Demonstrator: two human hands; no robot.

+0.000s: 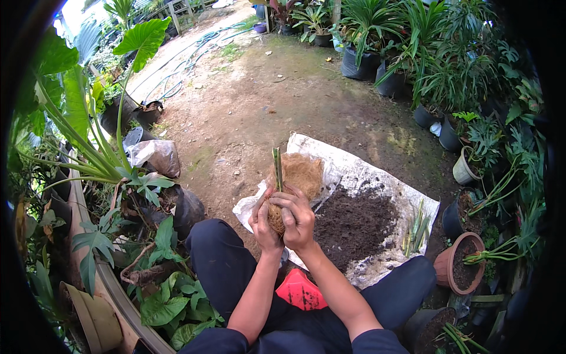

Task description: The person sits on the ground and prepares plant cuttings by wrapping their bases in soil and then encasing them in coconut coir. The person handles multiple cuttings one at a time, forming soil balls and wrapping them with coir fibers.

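Near white sheet (pixel 421 206): green stem (pixel 277 168), stringy brown fibre (pixel 275 219) below; left hand (pixel 263 223), right hand (pixel 299 217), grip pressing fibre

On my feed I see bright daylight, blown out at upper left, over sunlit ground (pixel 265 76), with shadier plants (pixel 454 65) at right and a ledge (pixel 107 284) bowed by fisheye distortion.

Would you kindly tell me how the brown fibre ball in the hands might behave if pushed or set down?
The fibre ball would probably yield, since its surface looks like loose strands. Stood up, it might tip, as a tall green stem rises above it. Its weight is uncertain: the left hand and right hand cover much of it.
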